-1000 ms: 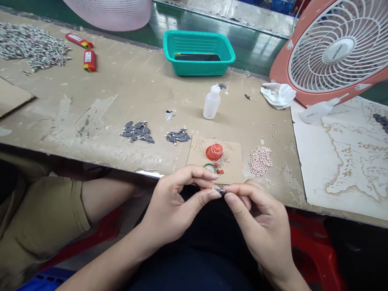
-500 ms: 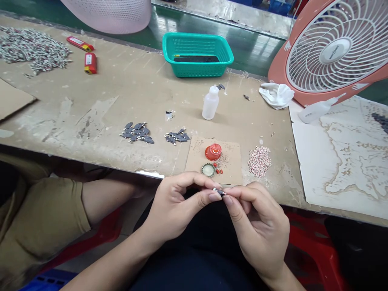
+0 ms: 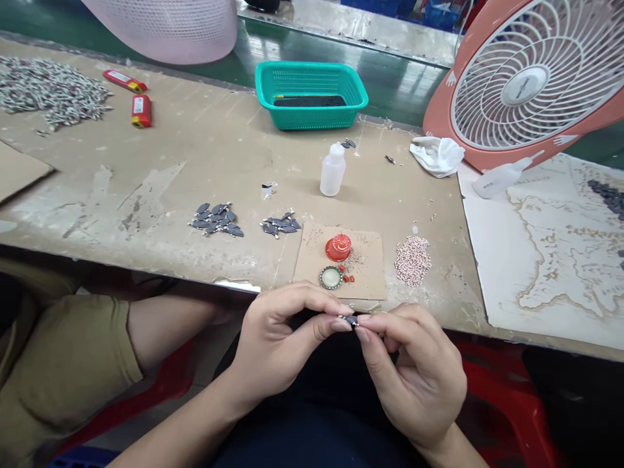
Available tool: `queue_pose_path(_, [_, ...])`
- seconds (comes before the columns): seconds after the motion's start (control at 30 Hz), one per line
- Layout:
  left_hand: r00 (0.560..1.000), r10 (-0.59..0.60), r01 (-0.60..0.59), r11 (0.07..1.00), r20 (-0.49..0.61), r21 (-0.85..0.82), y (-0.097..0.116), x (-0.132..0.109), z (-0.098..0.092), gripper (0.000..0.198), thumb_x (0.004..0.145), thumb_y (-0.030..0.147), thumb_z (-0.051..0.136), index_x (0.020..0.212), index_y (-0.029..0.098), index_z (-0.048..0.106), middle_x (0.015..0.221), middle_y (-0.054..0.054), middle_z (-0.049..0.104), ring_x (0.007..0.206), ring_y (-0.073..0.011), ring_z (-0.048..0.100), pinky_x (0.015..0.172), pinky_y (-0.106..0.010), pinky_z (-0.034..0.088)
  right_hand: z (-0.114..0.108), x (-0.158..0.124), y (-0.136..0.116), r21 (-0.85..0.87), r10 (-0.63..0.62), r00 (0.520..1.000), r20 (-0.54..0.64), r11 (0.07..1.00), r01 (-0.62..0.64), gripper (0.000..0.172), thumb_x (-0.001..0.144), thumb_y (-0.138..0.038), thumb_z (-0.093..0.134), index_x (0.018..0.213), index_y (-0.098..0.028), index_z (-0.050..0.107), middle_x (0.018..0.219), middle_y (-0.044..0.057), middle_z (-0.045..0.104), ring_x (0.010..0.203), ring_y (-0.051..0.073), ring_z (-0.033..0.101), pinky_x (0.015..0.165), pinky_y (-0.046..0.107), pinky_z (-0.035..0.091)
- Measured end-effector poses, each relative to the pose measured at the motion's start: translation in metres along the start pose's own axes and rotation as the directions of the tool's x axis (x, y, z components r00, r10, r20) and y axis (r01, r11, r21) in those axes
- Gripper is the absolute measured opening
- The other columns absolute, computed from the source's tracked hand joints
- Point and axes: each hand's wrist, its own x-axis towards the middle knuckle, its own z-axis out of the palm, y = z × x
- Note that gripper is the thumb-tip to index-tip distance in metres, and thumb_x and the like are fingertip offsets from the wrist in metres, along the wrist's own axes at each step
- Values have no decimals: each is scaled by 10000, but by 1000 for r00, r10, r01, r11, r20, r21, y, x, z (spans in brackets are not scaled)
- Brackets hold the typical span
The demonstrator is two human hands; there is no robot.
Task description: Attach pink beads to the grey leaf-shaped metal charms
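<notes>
Left hand (image 3: pixel 275 341) and right hand (image 3: pixel 419 374) meet over the lap, at the near edge of the desk (image 3: pixel 229 156), both pinched on one small dark piece (image 3: pixel 350 320). The left thumb and fingertips grip its left part; the right thumb and forefinger close on its right end. Pale bits show at both ends of it.

Just beyond the fingertips, a card (image 3: pixel 309 260) lies flat on the desk, bearing a red cup (image 3: pixel 340 246), a crimped cap (image 3: pixel 331 277) and, beside the cap, a few red bits (image 3: pixel 347 279). Past the right hand is a pile of beads (image 3: pixel 412 261), pale with reddish marks. Beyond the left hand, near the card, lies a small leaf pile (image 3: pixel 281 225) of dark pieces; farther left is a larger leaf pile (image 3: pixel 216 220).

Farther ahead of both hands, a bottle (image 3: pixel 333 172) stands upright, with a green basket (image 3: pixel 312 118) behind it. Off to the right hand's far side are a white cloth (image 3: pixel 437 156), a fan (image 3: pixel 526 84) and a stained sheet (image 3: pixel 492 260). Well left of the left hand, another person's leg (image 3: pixel 170 325) shows below the desk.
</notes>
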Motion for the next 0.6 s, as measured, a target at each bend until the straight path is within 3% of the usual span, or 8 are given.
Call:
queue_pose_path(0.23, [994,89,-95,990,58,104,-2,-1,-1,175,810,9,726,806,183,712,807,11,767,764,-113,717,760,-206,571,4,-6,3,17,8,1000,-5,1000,-8,238,833,2,650,1000,-168,662,732,-31,570,601,67,498,547,201,471])
queue_pose_path(0.47, [992,88,-101,985,93,140,-6,0,-4,195,821,37,723,864,227,724,836,31,770,781,-119,719,750,-211,577,3,-5,7,-25,0,1000,27,1000,0,225,861,-46,645,1037,-184,669,762,-18,612,618,86,533,573,217,488])
queue_pose_path(0.53, [996,86,-89,976,21,199,-9,3,-14,190,827,72,731,892,251,737,862,37,768,803,-132,716,755,-232,578,-7,0,18,-120,13,1000,17,993,-10,199,872,-113,668,1056,-186,681,753,-20,594,625,95,535,585,230,488])
queue_pose_path(0.6, [980,93,-27,937,-176,347,-13,10,-31,158,818,124,757,905,256,751,886,37,764,827,-149,710,808,-264,570,-23,6,36,-277,68,997,-41,958,-76,163,883,-201,681,1044,-187,702,737,-20,567,618,103,527,583,246,478])
